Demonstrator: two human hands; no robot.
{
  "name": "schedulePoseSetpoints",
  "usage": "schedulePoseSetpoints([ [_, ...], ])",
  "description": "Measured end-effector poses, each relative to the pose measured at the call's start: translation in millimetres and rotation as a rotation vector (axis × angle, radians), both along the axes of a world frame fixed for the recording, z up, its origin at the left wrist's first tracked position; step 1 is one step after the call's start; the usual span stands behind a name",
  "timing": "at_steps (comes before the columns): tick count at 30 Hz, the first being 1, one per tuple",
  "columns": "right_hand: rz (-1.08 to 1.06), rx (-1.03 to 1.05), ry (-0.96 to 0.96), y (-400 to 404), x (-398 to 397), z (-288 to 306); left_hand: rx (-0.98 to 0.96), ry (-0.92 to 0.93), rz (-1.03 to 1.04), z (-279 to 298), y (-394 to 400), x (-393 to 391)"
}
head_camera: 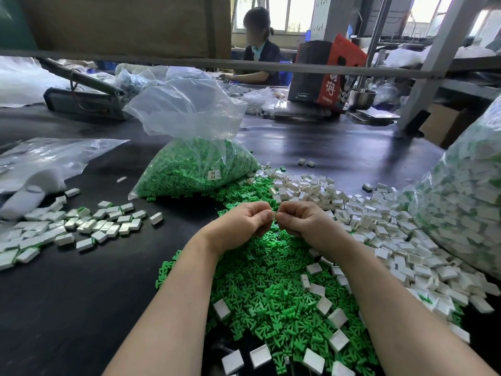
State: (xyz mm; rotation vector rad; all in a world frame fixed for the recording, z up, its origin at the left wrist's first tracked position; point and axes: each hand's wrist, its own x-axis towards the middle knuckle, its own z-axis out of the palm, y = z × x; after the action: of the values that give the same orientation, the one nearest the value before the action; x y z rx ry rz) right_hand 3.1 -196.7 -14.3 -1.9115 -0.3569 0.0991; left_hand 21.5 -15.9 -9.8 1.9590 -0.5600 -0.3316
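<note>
1. Left hand (244, 219) and right hand (299, 218) meet at frame centre, fingers curled, pinching one small white piece (273, 216) between them.
2. The piece is held above the green parts pile (271, 280) on the tabletop (81, 294).

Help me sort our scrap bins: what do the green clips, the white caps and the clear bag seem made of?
Green clips: likely moulded plastic, matt, uniform colour, identical shapes. White caps: probably plastic too, faintly glossy, crisp moulded edges; the held cap pinched between left hand and right hand looks alike. Clear bag: thin plastic film, see-through, crinkled, shiny.
</note>
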Motion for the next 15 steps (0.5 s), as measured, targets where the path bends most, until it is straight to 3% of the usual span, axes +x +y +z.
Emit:
schedulePoseSetpoints([
  [15,-0.039,-0.024,-0.075,2.3,-1.0,-1.0,-0.004,-0.060,0.046,-0.2,-2.1,-0.8],
])
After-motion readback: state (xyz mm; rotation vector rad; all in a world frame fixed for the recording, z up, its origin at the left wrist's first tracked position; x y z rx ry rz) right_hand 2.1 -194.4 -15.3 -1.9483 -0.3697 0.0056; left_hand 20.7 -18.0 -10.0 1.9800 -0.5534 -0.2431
